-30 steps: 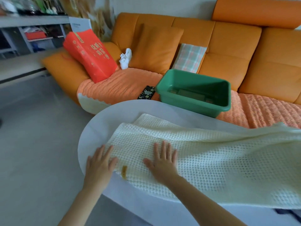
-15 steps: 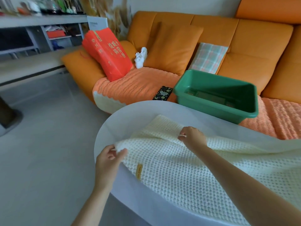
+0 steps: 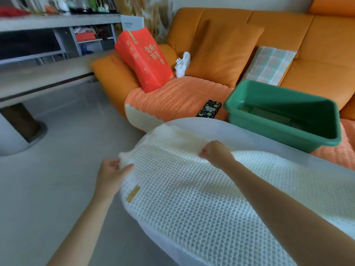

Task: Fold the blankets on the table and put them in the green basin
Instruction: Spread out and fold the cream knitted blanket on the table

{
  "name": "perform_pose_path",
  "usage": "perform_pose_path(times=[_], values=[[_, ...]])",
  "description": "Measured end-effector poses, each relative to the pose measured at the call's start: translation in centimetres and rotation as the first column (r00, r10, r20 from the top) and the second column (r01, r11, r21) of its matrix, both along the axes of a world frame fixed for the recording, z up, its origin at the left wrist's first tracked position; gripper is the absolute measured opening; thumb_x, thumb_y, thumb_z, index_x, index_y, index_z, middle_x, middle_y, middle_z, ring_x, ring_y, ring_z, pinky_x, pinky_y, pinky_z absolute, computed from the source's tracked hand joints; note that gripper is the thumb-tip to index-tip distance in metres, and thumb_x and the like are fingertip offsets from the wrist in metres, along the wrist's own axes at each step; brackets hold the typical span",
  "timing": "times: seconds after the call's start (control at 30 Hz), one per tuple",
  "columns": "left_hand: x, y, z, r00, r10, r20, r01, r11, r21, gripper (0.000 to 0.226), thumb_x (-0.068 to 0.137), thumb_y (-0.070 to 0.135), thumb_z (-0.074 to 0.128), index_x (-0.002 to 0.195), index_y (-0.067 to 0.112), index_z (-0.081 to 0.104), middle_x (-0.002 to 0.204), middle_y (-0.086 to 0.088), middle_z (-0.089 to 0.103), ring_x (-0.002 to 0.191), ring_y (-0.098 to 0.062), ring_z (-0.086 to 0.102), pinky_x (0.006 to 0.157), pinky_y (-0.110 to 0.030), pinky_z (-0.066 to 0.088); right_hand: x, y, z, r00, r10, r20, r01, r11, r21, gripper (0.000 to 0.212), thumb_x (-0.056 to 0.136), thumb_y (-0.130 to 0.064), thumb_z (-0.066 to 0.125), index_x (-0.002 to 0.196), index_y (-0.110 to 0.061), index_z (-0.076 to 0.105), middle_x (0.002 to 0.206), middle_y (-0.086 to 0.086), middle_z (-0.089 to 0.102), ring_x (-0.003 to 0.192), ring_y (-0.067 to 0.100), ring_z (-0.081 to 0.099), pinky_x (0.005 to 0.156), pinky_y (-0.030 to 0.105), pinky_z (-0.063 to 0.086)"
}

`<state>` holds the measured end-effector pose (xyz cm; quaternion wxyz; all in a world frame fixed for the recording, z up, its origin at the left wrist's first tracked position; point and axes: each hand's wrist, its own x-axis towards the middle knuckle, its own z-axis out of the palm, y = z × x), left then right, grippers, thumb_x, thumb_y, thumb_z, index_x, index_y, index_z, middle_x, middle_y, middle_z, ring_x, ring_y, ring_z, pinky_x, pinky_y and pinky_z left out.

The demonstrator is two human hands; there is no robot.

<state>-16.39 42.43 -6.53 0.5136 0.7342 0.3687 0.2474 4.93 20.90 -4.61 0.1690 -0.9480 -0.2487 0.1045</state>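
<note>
A cream waffle-knit blanket [image 3: 192, 198] lies across the white round table [image 3: 259, 143], with a small tan label near its left edge. My left hand [image 3: 111, 173] pinches the blanket's near left corner. My right hand [image 3: 217, 152] grips the blanket's far left edge in a fist, lifted a little off the table. The green basin [image 3: 284, 135] sits on the orange sofa just beyond the table, with a flat dark thing on its bottom.
On the orange sofa [image 3: 317, 45] lie a red bag [image 3: 144, 60], a white cloth [image 3: 182, 64], an orange cushion [image 3: 222, 54], a plaid cushion [image 3: 269, 64] and a dark phone [image 3: 209, 108]. Grey floor to the left; shelves and a low table at far left.
Both hands went from lying flat on the blanket to gripping its left end. They have since lifted that end slightly; my view has shifted left.
</note>
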Motion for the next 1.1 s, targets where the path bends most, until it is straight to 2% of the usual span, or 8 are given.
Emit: perform_pose_path(times=[0.13,0.27,0.4,0.5,0.6,0.77,0.97,1.1], values=[[-0.4,0.0,-2.2,0.987,-0.099,-0.126,0.058,0.953,-0.298,0.054,0.071,0.062,0.062,0.095,0.014,0.064,0.089,-0.005,0.071,0.079,-0.023,0.065,0.073,-0.033,0.052,0.4,-0.8,-0.5,0.997,-0.057,-0.048,0.062,0.992,0.106,0.042,0.091,-0.039,0.054,0.125,-0.015,0.057,0.133,0.009,0.053,0.121,0.027,0.05,0.101,0.039,0.041],[-0.5,-0.6,-3.5,0.978,-0.087,-0.188,-0.036,0.823,-0.567,0.034,0.089,0.045,0.055,0.099,0.014,0.062,0.091,-0.008,0.069,0.078,-0.024,0.064,0.069,-0.033,0.051,1.3,-1.4,-0.4,0.994,-0.112,-0.011,0.111,0.992,-0.053,0.069,0.089,-0.049,0.056,0.144,-0.016,0.031,0.144,0.008,0.041,0.131,0.029,0.037,0.105,0.044,0.036],[-0.4,-0.9,-2.6,0.983,0.08,-0.167,-0.117,0.967,-0.225,0.05,0.071,0.039,0.074,0.1,0.001,0.058,0.093,-0.01,0.065,0.082,-0.027,0.063,0.067,-0.033,0.046,1.3,-1.1,-0.3,0.984,-0.147,0.101,0.154,0.985,-0.072,0.038,0.089,-0.031,0.059,0.122,-0.013,0.054,0.117,0.007,0.061,0.114,0.028,0.05,0.095,0.036,0.038],[0.3,-0.8,-0.8,0.974,0.204,-0.097,-0.192,0.974,0.119,0.022,0.085,0.013,0.063,0.098,0.001,0.051,0.092,-0.014,0.056,0.086,-0.03,0.054,0.068,-0.031,0.034,1.8,-0.2,0.4,0.938,-0.273,0.214,0.235,0.954,0.187,0.023,0.087,-0.017,0.056,0.108,-0.01,0.061,0.101,0.007,0.065,0.101,0.029,0.056,0.088,0.036,0.046],[2.2,-0.3,-0.1,0.966,0.234,-0.112,-0.19,0.931,0.313,0.033,0.085,0.012,0.062,0.114,0.0,0.051,0.115,-0.023,0.052,0.106,-0.037,0.046,0.087,-0.041,0.035,3.7,0.4,1.9,0.86,-0.417,0.295,0.256,0.852,0.457,0.029,0.089,-0.019,0.058,0.116,-0.009,0.057,0.109,0.009,0.062,0.104,0.028,0.055,0.089,0.04,0.047],[3.7,-5.0,0.2,0.94,0.079,-0.332,0.133,0.811,0.569,0.064,0.089,0.038,0.056,0.142,0.011,0.034,0.15,-0.017,0.023,0.138,-0.034,0.018,0.112,-0.046,0.007,4.0,0.6,0.7,0.976,-0.131,0.175,0.14,0.99,-0.036,0.064,0.094,-0.035,0.052,0.148,-0.016,0.024,0.158,0.011,0.006,0.144,0.032,0.01,0.117,0.045,0.008],[3.1,-10.6,-3.2,0.788,-0.186,-0.587,0.552,0.637,0.539,0.081,0.075,0.069,-0.021,0.146,0.033,-0.01,0.156,0.004,-0.016,0.14,-0.012,-0.022,0.111,-0.039,-0.02,1.6,0.1,-3.5,0.979,0.203,0.003,-0.2,0.966,-0.163,0.066,0.098,-0.052,0.018,0.151,-0.02,-0.004,0.158,0.006,-0.013,0.144,0.024,-0.015,0.116,0.041,-0.009],[2.9,-10.3,-4.4,0.805,-0.128,-0.579,0.517,0.629,0.581,0.078,0.074,0.068,-0.021,0.144,0.035,-0.011,0.155,0.006,-0.016,0.14,-0.011,-0.02,0.111,-0.039,-0.02,1.3,-0.1,-4.2,0.982,0.189,0.023,-0.184,0.974,-0.135,0.065,0.098,-0.053,0.013,0.15,-0.022,-0.01,0.157,0.002,-0.018,0.143,0.02,-0.02,0.116,0.038,-0.012]])
